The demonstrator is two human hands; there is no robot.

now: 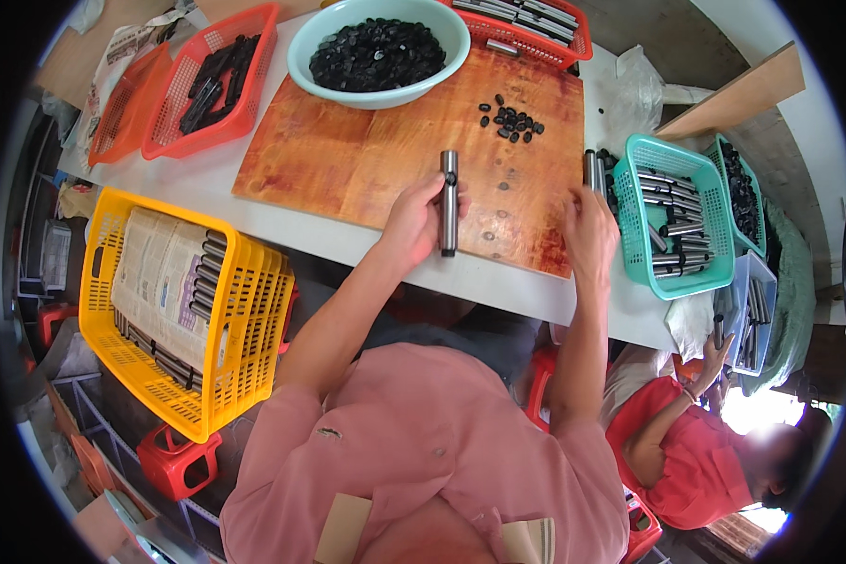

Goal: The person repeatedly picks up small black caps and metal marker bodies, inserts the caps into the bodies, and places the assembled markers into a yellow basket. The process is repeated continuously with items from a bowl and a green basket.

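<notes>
My left hand [416, 222] is closed round a silver metal tube [449, 211], held nearly upright over the front part of the wooden board [348, 155]. A black round piece sits at a hole in the tube's upper part, and its lower end is black. At the board's right edge is my right hand [592, 233], its fingers curled down. They are close to other metal tubes [590, 167] lying there, and whatever the fingertips hold is hidden. Small black oval pieces [512, 122] lie scattered on the board beyond the hands.
A pale bowl [296, 68] of black pieces stands at the back. Red baskets [150, 141] are at far left and far right, a yellow crate [218, 376] at left. Teal baskets [634, 216] and a bluish bin [771, 320] stand at right, where a person in red [672, 461] holds a tube.
</notes>
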